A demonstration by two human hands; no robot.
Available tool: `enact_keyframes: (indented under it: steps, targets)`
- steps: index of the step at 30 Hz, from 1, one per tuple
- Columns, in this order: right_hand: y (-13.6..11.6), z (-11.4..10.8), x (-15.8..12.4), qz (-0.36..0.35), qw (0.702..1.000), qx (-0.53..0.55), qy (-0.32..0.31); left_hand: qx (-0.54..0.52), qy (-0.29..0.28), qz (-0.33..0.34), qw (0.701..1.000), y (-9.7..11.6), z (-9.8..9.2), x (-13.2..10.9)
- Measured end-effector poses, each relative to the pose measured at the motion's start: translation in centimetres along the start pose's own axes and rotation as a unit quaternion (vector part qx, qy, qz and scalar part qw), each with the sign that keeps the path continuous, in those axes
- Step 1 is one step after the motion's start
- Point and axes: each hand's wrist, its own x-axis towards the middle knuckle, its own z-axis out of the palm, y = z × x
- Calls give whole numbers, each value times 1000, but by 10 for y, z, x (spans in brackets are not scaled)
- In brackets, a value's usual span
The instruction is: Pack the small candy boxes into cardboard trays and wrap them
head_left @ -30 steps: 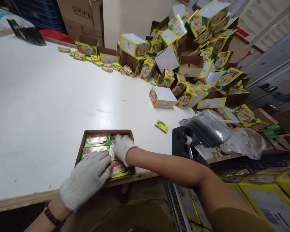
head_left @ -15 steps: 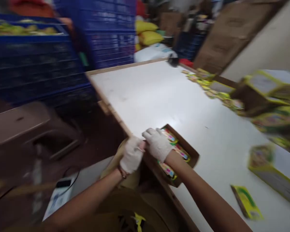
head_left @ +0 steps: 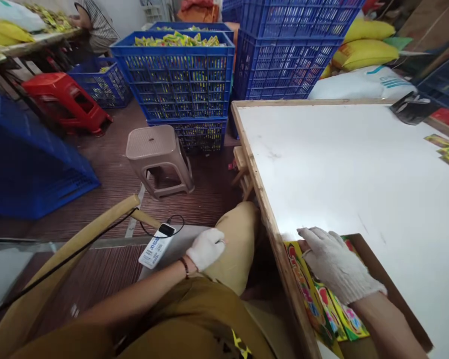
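My gloved right hand (head_left: 335,264) lies palm down over the open carton (head_left: 372,262) at the edge of the white table (head_left: 340,164); printed packs (head_left: 351,319) show beside it. Grip hidden: I cannot tell. My left hand (head_left: 205,249), fingers curled, closure undetermined, is well apart from the carton.

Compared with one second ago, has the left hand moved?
Yes. The left hand, which was over the open box, is now away from it, to the left of the table's wooden edge.
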Motion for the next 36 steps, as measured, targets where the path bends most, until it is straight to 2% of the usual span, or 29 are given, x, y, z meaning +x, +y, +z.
enact_keyframes:
  steps: [2, 4, 8, 11, 13, 15, 20, 23, 27, 30, 33, 36]
  targets:
    - [-9, -17, 13, -14, 999, 32, -12, 6, 12, -61, 998, -23, -7, -17]
    - [-31, -37, 33, -59, 996, 68, -30, 13, 30, -130, 991, -43, -14, -41]
    - [-99, -68, 82, -187, 970, 80, -130, 45, 100, -288, 951, -85, -24, -83]
    - [-146, -72, 115, -257, 939, 98, -205, 79, 108, -368, 920, -114, -19, -90]
    - [-167, -67, 130, -281, 924, 111, -236, 82, 71, -403, 909, -129, -10, -87]
    - [-182, -58, 142, -297, 912, 121, -256, 80, 44, -405, 910, -139, 0, -86]
    - [-222, -21, 170, -316, 889, 144, -300, 79, 35, -351, 932, -147, 14, -106]
    - [-253, 5, 187, -303, 886, 187, -298, 67, 19, -329, 942, -147, 16, -119]
    - [-287, 33, 200, -291, 870, 215, -336, 26, 45, -319, 946, -145, 16, -123]
    - [-297, 48, 206, -286, 849, 223, -384, -11, 90, -333, 939, -137, 10, -121]
    - [-292, 58, 208, -261, 827, 252, -430, -101, 136, -355, 920, -124, -1, -120]
    - [-285, 62, 203, -230, 779, 303, -499, -203, 147, -385, 888, -116, -10, -127]
